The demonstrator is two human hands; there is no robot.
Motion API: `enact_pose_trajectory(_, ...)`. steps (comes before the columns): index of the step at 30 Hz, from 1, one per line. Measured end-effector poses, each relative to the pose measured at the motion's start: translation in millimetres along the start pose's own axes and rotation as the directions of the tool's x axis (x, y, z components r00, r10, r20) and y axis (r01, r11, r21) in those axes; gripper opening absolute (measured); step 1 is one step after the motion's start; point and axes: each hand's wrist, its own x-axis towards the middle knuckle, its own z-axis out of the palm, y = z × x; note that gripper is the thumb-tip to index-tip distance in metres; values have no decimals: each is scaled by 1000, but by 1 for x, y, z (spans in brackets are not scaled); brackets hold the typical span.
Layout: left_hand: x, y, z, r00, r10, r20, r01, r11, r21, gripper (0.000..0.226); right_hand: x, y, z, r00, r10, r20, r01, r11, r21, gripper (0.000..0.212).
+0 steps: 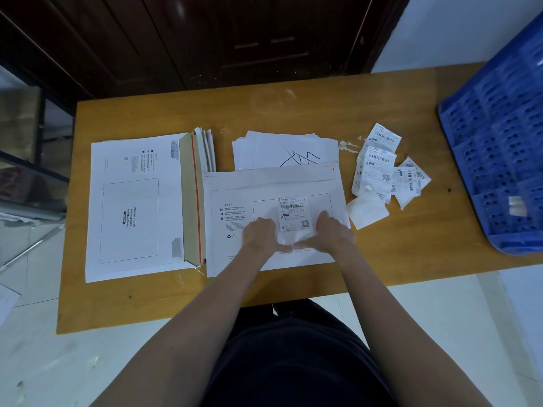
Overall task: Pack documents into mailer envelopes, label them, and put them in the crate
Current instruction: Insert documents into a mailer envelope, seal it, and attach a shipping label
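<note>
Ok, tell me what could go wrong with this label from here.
The label under both hands looks only partly pressed down; its lower edge near the left hand and right hand could crease. It may also sit skewed in the envelope waybill box.
</note>
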Motion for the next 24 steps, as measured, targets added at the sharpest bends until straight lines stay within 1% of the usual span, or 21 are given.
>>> enact_pose_trajectory(3, -3, -1, 1, 1000, -10, -3, 10, 999, -46, 57, -1, 6, 3, 996, -56, -70, 53, 998, -38, 82)
enact_pose_trajectory(5, -5, -2, 2, 1000, -28, 13, 29, 996, -85, 56, -1, 12, 5, 994, -73, -86, 75, 997, 20, 75)
enact_pose_trajectory(8, -6, -3, 2, 999, -36, 27, 39, 993, -108, 56, 2, 21, 7, 994, -84, -65, 92, 984, 151, 63)
enact_pose_trajectory(10, -7, -4, 2, 999, -33, 29, 36, 993, -112, 56, 4, 25, 5, 993, -115, -28, 118, 970, 212, 56)
enact_pose_trajectory(13, -6, -5, 2, 999, -34, 36, 38, 991, -125, 54, 9, 30, 0, 991, -131, 27, 119, 953, 278, 47)
enact_pose_trajectory(18, -4, -10, 2, 999, -34, 34, 39, 983, -182, 51, 11, 32, -1, 991, -128, 31, 116, 958, 261, 45)
enact_pose_trajectory(20, -4, -12, 2, 1000, -14, 24, 18, 981, -194, 49, 14, 33, -1, 990, -136, 41, 122, 961, 247, 39)
enact_pose_trajectory(22, -3, -13, 1, 1000, 6, 11, -3, 977, -214, 47, 17, 32, -2, 991, -130, 32, 117, 958, 261, 29)
enact_pose_trajectory(23, -3, -13, 0, 1000, 11, 3, -10, 975, -223, 46, 17, 30, -3, 993, -113, 23, 103, 958, 266, 27)
enact_pose_trajectory(24, -3, -14, -1, 1000, 13, 1, -13, 972, -235, 44, 16, 28, -2, 996, -93, 14, 87, 963, 254, 29)
